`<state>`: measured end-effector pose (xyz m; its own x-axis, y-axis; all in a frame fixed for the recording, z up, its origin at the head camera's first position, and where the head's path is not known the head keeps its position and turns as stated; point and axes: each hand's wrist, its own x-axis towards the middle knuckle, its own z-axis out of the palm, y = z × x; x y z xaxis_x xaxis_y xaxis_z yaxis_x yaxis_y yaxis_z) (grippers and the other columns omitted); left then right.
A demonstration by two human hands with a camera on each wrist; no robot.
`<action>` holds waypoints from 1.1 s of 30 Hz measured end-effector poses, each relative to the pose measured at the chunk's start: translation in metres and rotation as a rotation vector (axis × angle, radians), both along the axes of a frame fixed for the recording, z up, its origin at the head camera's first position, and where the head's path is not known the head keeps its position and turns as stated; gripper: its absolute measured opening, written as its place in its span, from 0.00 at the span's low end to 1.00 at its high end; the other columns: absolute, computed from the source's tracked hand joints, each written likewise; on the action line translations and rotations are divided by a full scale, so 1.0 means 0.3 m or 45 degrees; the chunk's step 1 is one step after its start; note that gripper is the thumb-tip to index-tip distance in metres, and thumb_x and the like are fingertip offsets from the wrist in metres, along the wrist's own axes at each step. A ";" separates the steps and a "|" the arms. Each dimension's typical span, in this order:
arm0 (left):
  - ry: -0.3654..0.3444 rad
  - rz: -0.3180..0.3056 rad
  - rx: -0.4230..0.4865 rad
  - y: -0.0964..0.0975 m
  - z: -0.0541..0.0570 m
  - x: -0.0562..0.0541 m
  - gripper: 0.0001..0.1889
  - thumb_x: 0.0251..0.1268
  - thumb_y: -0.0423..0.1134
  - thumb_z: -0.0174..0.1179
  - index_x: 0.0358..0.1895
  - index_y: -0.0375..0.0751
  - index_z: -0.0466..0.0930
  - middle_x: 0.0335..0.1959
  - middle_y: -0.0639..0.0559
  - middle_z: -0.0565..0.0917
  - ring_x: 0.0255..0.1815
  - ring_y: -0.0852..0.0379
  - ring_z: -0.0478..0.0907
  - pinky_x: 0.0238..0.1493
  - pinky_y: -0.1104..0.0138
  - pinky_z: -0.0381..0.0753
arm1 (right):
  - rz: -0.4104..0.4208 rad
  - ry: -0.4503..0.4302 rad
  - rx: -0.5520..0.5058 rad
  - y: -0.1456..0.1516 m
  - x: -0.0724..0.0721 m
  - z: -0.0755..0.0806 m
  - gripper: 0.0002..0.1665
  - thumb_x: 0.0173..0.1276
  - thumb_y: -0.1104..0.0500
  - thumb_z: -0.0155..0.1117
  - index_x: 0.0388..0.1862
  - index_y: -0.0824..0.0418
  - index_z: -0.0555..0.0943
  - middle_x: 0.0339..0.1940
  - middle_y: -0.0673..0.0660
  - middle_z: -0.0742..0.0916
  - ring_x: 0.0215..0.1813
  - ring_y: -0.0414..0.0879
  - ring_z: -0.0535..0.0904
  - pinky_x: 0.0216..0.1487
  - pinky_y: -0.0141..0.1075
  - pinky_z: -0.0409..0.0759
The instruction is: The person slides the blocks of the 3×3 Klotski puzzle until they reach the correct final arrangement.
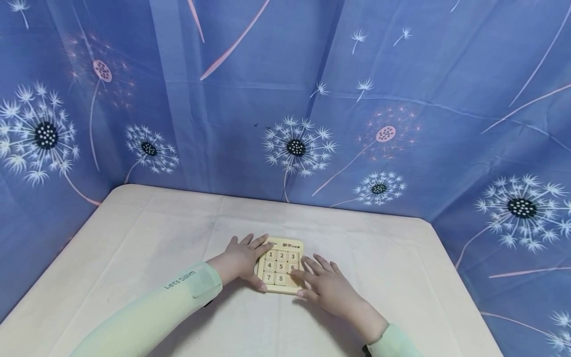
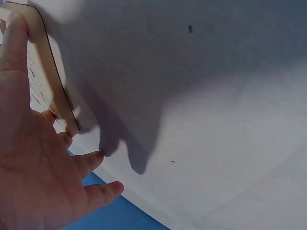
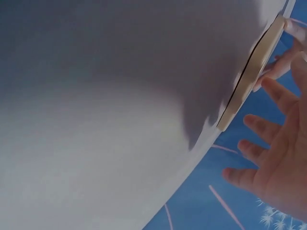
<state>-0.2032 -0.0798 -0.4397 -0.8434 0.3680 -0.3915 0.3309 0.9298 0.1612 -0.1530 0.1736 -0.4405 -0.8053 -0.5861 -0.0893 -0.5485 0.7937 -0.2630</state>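
A pale yellow number slide puzzle (image 1: 281, 293) lies flat on the table. Its square tiles read 1, 2, 3 in the top row, 4, 5, 6 in the middle and 7, 8 in the bottom row, with a bare slot (image 1: 292, 281) at bottom right. My left hand (image 1: 241, 260) holds the puzzle's left side, thumb at the lower corner and index finger over the upper one. My right hand (image 1: 327, 287) is at the right side, fingers spread, with the index fingertip at the lower edge of the 6 tile (image 1: 292, 267) and the thumb by the lower right corner.
A cream cloth covers the table (image 1: 178, 233). Behind it and at both sides hangs a blue curtain (image 1: 232, 129) with dandelion prints. Light green sleeves (image 1: 151, 312) cover both forearms.
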 end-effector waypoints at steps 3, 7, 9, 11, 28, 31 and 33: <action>0.001 -0.002 -0.002 0.000 0.002 0.000 0.62 0.39 0.73 0.74 0.82 0.60 0.55 0.86 0.58 0.51 0.86 0.42 0.52 0.84 0.39 0.53 | 0.042 0.013 0.000 -0.006 0.008 -0.001 0.31 0.75 0.38 0.57 0.71 0.48 0.77 0.78 0.65 0.73 0.78 0.73 0.65 0.69 0.77 0.67; 0.005 -0.001 -0.005 -0.002 0.005 -0.001 0.62 0.40 0.72 0.75 0.82 0.60 0.55 0.86 0.57 0.51 0.86 0.42 0.52 0.83 0.38 0.54 | 0.060 0.031 0.011 -0.013 0.015 -0.004 0.31 0.74 0.38 0.58 0.71 0.48 0.77 0.78 0.65 0.73 0.78 0.72 0.66 0.69 0.76 0.68; 0.007 -0.002 -0.008 -0.002 0.004 -0.002 0.62 0.40 0.72 0.75 0.82 0.60 0.55 0.86 0.57 0.51 0.86 0.42 0.52 0.83 0.38 0.54 | 0.057 0.033 0.016 -0.015 0.016 -0.006 0.31 0.74 0.38 0.58 0.71 0.48 0.78 0.78 0.64 0.73 0.78 0.71 0.66 0.69 0.76 0.68; 0.009 -0.003 -0.007 -0.002 0.004 -0.001 0.62 0.40 0.72 0.75 0.82 0.59 0.55 0.86 0.57 0.51 0.86 0.42 0.52 0.83 0.39 0.55 | 0.057 0.031 0.019 -0.017 0.016 -0.008 0.30 0.74 0.38 0.58 0.70 0.48 0.78 0.78 0.64 0.73 0.78 0.71 0.66 0.69 0.76 0.68; 0.062 -0.068 0.068 -0.016 -0.029 -0.016 0.63 0.39 0.74 0.74 0.82 0.58 0.56 0.86 0.55 0.53 0.86 0.42 0.51 0.82 0.36 0.54 | 0.034 0.081 -0.024 0.007 0.048 0.019 0.31 0.75 0.40 0.58 0.71 0.51 0.77 0.76 0.63 0.75 0.76 0.67 0.71 0.71 0.70 0.72; 0.055 -0.060 0.114 -0.016 -0.036 -0.018 0.63 0.38 0.73 0.75 0.81 0.57 0.58 0.86 0.53 0.54 0.86 0.41 0.51 0.83 0.36 0.53 | 0.038 0.175 -0.036 0.019 0.057 0.016 0.31 0.76 0.39 0.56 0.69 0.53 0.79 0.74 0.62 0.79 0.73 0.63 0.75 0.71 0.63 0.76; 0.047 -0.051 0.149 -0.016 -0.039 -0.019 0.63 0.37 0.72 0.77 0.81 0.56 0.59 0.86 0.52 0.55 0.86 0.40 0.51 0.82 0.35 0.52 | 0.037 0.236 -0.044 0.026 0.061 0.014 0.30 0.77 0.38 0.55 0.67 0.54 0.80 0.72 0.62 0.80 0.71 0.61 0.77 0.70 0.60 0.77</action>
